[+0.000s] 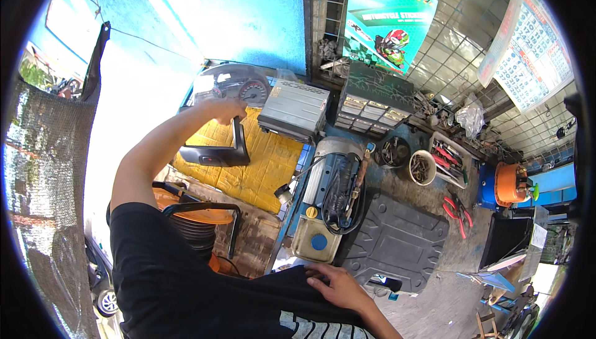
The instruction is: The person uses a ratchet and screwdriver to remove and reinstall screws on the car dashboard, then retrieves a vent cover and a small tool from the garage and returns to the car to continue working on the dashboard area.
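My left hand reaches out to the upper end of a black plastic trim frame, its fingers closed on that end. The angular frame rests over a yellow plastic-wrapped pad. Just beyond this hand lies a car instrument cluster with round dials, and a silver car stereo unit sits to the right. Close to my body, my right hand is closed at the edge of my black shirt, apparently pinching its cloth. A dark grey plastic tool case lies just beyond that hand.
A blue-grey machine with coiled black cable stands mid-bench. Behind are a small-drawer cabinet, a cup of screws and a tool tray. Red-handled pliers lie right. An orange cable reel stands lower left.
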`<state>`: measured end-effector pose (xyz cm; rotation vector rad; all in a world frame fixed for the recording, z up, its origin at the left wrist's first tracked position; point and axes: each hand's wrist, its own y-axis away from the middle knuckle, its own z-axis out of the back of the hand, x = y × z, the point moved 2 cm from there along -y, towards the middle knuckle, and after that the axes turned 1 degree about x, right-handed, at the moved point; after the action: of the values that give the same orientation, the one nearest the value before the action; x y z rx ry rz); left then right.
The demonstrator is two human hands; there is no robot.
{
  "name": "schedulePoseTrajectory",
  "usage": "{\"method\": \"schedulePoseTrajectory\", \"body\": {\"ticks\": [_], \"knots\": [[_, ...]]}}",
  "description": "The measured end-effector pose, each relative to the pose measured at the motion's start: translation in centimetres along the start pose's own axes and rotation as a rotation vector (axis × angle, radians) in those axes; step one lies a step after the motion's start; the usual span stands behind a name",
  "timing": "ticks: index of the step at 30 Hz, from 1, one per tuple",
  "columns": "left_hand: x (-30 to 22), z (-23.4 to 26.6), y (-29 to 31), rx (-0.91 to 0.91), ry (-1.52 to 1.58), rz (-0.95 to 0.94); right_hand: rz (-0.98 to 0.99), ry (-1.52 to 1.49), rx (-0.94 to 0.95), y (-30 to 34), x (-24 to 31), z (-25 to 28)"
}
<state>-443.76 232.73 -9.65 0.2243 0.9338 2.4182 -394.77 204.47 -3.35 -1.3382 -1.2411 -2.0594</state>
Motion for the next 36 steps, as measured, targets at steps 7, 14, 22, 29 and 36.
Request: {"method": "schedulePoseTrajectory", "body": {"ticks": [7, 14, 22, 29, 36], "knots": [[-1.3, 1.6, -2.9, 0.195, 0.029, 0.149, -0.007, 0.020, -0.012, -0.5, 0.8, 0.2], [2.3, 5.3, -4.4, 0.239, 0.247, 0.126, 0.095, -0.224, -0.048, -5.2, 5.6, 1.6], [10.8, 7.3, -4.8, -0.491, 0.062, 0.469, -0.240, -1.145, -0.319, -25.6, 10.9, 0.3], [13.1, 4.3, -4.3, -0.394, 0.084, 0.503, -0.492, -1.349, -0.805, -35.5, 9.5, -0.2], [10.7, 3.9, -1.6, -0.269, -0.058, 0.540, -0.143, -1.626, -1.026, -38.8, 4.1, 2.7]]}}
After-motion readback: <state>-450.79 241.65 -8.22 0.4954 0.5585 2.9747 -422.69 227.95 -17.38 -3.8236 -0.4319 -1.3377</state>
